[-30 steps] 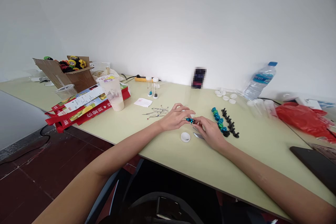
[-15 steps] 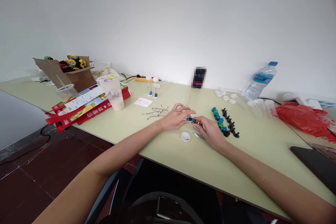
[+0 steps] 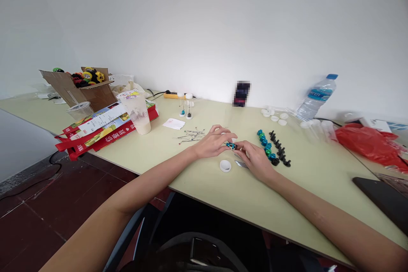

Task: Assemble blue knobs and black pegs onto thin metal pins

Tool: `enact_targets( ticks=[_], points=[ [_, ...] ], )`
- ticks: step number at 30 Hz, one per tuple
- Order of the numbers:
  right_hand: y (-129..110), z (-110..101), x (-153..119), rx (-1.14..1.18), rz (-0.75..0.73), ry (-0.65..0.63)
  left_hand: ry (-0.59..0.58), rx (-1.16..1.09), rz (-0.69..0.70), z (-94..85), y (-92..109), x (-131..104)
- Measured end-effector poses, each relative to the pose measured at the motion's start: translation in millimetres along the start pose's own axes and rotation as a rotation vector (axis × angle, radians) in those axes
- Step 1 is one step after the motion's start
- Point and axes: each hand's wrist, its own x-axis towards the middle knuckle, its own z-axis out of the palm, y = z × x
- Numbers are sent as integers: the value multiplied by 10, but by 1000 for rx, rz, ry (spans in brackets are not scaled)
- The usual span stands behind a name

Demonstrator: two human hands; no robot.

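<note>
Here, at lower centre of the frame, we find a shallow round white plastic cap with small dark bits inside, too tiny for us to make out. Just right of it lies a flat silvery blade, its far end hidden under our right hand. Between our hands, near the middle of the frame, sits a small shiny blue-and-black piece. Our right thumb and fingertips pinch its dark end; our left hand meets the other end, forefinger arched above it, and we cannot tell whether its thumb grips or merely steadies.

Our hold looks narrow, so an uneven push could flip the piece loose, and a dropped right palm could press onto the blade. A lowered wrist might also tip the cap and scatter its bits.

Right of centre, we have a row of glossy blue and green knobbly pieces beside a row of matte black stemmed pieces; a sideways sweep of our right hand could break up both. Left of centre lie loose thin metal pins, and farther up, clear upright tubes with white ends.
</note>
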Motion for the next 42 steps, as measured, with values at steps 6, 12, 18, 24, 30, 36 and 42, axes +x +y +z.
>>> enact_targets(
  ticks=[6,12,18,24,30,36,42],
  points=[
    [-5,3,8,4,0,3,18,38,0,17,-7,-1],
    [-5,-7,-7,4,4,-10,-27,-61,-47,-39,21,13],
    [6,3,-1,5,4,-5,-61,-142,-46,-90,48,24],
    [-16,-12,6,-14,6,-15,-36,-147,-48,-71,39,20],
    [-27,-21,13,-15,-6,-5,-5,-88,-29,-15,11,4],
    [-21,-17,13,-4,0,2,-40,-88,-38,-54,33,14],
    [-8,-11,6,2,-2,1,-65,-110,-59,-93,50,23]
  ],
)
